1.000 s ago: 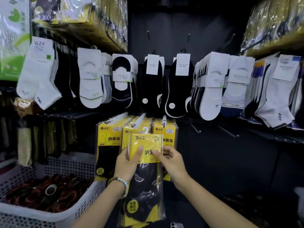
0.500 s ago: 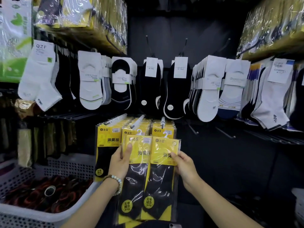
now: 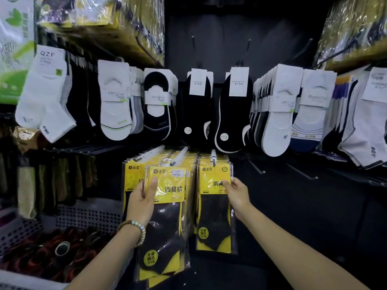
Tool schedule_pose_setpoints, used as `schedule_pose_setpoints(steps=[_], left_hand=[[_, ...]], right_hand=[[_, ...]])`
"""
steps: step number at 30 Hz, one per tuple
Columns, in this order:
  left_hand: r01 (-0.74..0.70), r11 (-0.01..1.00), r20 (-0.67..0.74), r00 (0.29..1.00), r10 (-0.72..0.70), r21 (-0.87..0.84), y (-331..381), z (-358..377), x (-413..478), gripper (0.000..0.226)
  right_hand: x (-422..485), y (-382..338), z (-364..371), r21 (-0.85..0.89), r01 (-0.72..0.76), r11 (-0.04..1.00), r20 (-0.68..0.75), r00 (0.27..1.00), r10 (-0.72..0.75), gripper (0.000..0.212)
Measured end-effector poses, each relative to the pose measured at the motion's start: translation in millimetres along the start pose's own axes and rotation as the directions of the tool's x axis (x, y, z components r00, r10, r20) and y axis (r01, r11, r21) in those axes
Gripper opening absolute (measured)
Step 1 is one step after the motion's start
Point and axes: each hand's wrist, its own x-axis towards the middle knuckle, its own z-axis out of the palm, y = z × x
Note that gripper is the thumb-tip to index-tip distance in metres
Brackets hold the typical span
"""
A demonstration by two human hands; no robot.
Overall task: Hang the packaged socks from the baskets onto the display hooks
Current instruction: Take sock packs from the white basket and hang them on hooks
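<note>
My left hand (image 3: 144,197) grips a yellow-and-black sock pack (image 3: 167,210) by its left edge, thumb on the front; its white hanger sits just below the tip of the middle display hook (image 3: 180,155). My right hand (image 3: 234,193) pinches the right edge of another sock pack (image 3: 213,206) that hangs at the front of the right display hook (image 3: 213,156). More of the same packs hang behind on the left hook (image 3: 152,152). Further packs show below the one in my left hand.
A white perforated basket (image 3: 88,214) at lower left holds dark bundled items. White and black socks hang in a row above. Bare hooks (image 3: 256,166) stick out of the dark panel to the right. Yellow packs fill the upper shelves.
The two packs held side by side have parted. My right hand carried one up and right onto the right hook; my left hand raised the other toward the middle hook.
</note>
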Motion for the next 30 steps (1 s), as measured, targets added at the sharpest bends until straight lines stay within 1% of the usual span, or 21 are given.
schedule_pose_setpoints(steps=[4, 7, 9, 10, 12, 14, 17, 19, 21, 22, 23, 25, 26, 27, 30], left_hand=[[0.014, 1.000, 0.013, 1.000, -0.013, -0.026, -1.8, 2.6, 0.2, 0.035], [0.031, 0.999, 0.048, 0.998, -0.029, -0.043, -1.9, 3.2, -1.7, 0.021], [0.041, 0.998, 0.063, 0.997, -0.038, -0.047, -2.1, 3.1, -4.8, 0.022], [0.051, 0.997, 0.068, 0.997, -0.047, -0.050, -3.4, 3.4, -6.6, 0.024], [0.074, 0.996, 0.080, 0.994, -0.069, -0.052, -5.0, 5.4, -11.2, 0.033], [0.087, 0.994, 0.101, 0.992, -0.081, -0.059, -3.3, 9.5, -17.6, 0.040], [0.105, 0.992, 0.140, 0.986, -0.095, -0.071, 4.9, 20.3, -28.5, 0.036], [0.132, 0.988, 0.161, 0.980, -0.118, -0.082, 10.9, 28.3, -36.2, 0.034], [0.163, 0.979, 0.164, 0.976, -0.141, -0.125, 17.9, 36.1, -44.1, 0.027], [0.187, 0.973, 0.159, 0.974, -0.165, -0.135, 20.0, 39.8, -47.4, 0.030], [0.218, 0.968, 0.152, 0.968, -0.199, -0.125, 22.9, 42.5, -50.2, 0.043], [0.279, 0.958, 0.147, 0.952, -0.267, -0.064, 27.2, 44.2, -53.4, 0.079], [0.280, 0.959, 0.157, 0.950, -0.270, -0.042, 28.5, 44.0, -53.9, 0.085], [0.260, 0.965, 0.170, 0.953, -0.249, -0.044, 29.9, 43.3, -53.6, 0.084], [0.218, 0.971, 0.231, 0.954, -0.191, -0.099, 31.0, 39.3, -51.8, 0.062]], right_hand=[[8.0, 15.4, 4.3, 0.053, -0.096, 0.994, -0.112, 0.989, 0.101, 0.008], [9.3, 29.6, -1.4, 0.002, -0.168, 0.986, -0.245, 0.956, 0.164, 0.015], [3.0, 34.9, -8.2, -0.006, -0.206, 0.978, -0.308, 0.931, 0.194, 0.017], [-1.1, 37.1, -11.7, 0.007, -0.213, 0.977, -0.317, 0.926, 0.204, 0.020], [-13.0, 37.0, -16.8, 0.010, -0.200, 0.980, -0.264, 0.944, 0.195, 0.025], [-30.6, 28.4, -16.3, 0.018, -0.166, 0.986, -0.117, 0.979, 0.167, 0.021], [-60.4, 9.4, -8.7, 0.014, -0.088, 0.996, 0.103, 0.991, 0.086, 0.015], [-77.7, -0.1, -1.6, 0.010, -0.029, 1.000, 0.185, 0.982, 0.027, 0.017], [-90.5, -6.0, 3.4, -0.002, 0.029, 1.000, 0.185, 0.982, -0.028, 0.020], [-94.4, -8.1, 4.1, 0.004, 0.041, 0.999, 0.173, 0.984, -0.041, 0.020], [-97.2, -10.2, 3.8, 0.024, 0.032, 0.999, 0.170, 0.985, -0.036, 0.021], [-100.1, -13.4, 0.0, 0.074, -0.019, 0.997, 0.189, 0.982, 0.005, 0.021], [-100.6, -14.4, -3.2, 0.098, -0.043, 0.994, 0.196, 0.980, 0.023, 0.021], [-100.8, -15.0, -6.7, 0.119, -0.059, 0.991, 0.196, 0.980, 0.035, 0.020], [-99.7, -14.3, -17.9, 0.168, -0.079, 0.983, 0.166, 0.985, 0.051, 0.017]])
